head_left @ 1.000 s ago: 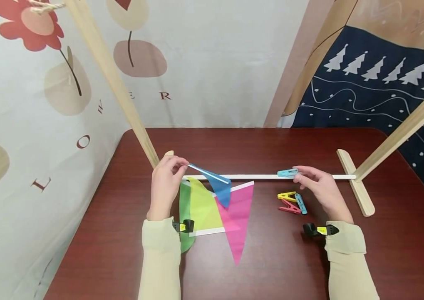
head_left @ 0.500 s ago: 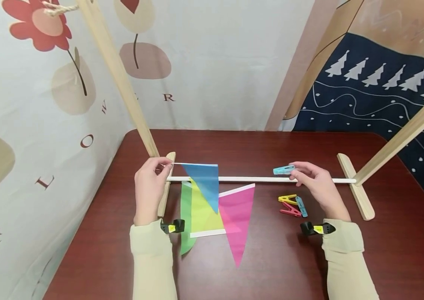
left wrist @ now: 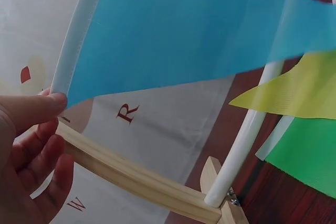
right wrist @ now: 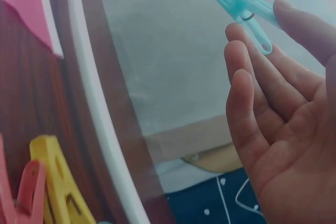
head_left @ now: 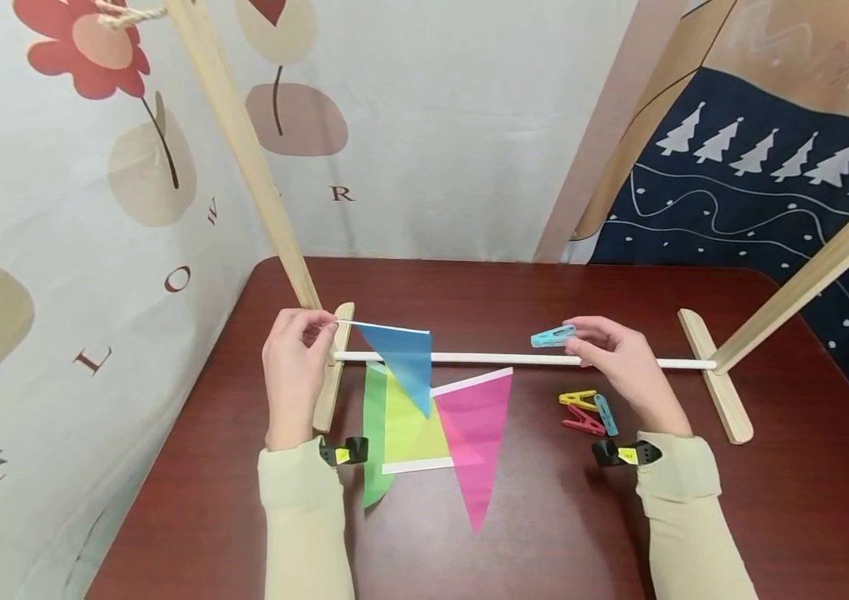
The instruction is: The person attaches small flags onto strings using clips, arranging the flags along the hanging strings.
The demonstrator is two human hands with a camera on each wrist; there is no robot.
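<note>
My left hand (head_left: pixel 297 367) pinches the white-edged corner of a blue triangular pennant (head_left: pixel 405 358) between thumb and finger. The pennant hangs above the white rod (head_left: pixel 499 359), its point over a yellow-green pennant (head_left: pixel 409 429). In my right hand (head_left: pixel 622 362), a light blue clothespin (head_left: pixel 553 337) is gripped by its handle ends. The right wrist view shows that clothespin (right wrist: pixel 239 6) between thumb and fingers, jaws pointing away from the palm. A pink pennant (head_left: pixel 476 442) and a green one (head_left: pixel 374 433) lie on the table, partly overlapping the yellow-green one.
Yellow (head_left: pixel 577 398), red (head_left: pixel 584 419) and blue (head_left: pixel 606 414) clothespins lie together left of my right wrist. The rod joins two wooden feet (head_left: pixel 716 379). Wooden posts (head_left: pixel 244 158) rise at both ends of the brown table (head_left: pixel 514 300).
My left hand has moved left with the blue pennant, which now hangs spread out where it was folded before. The right hand has shifted slightly left with the clothespin.
</note>
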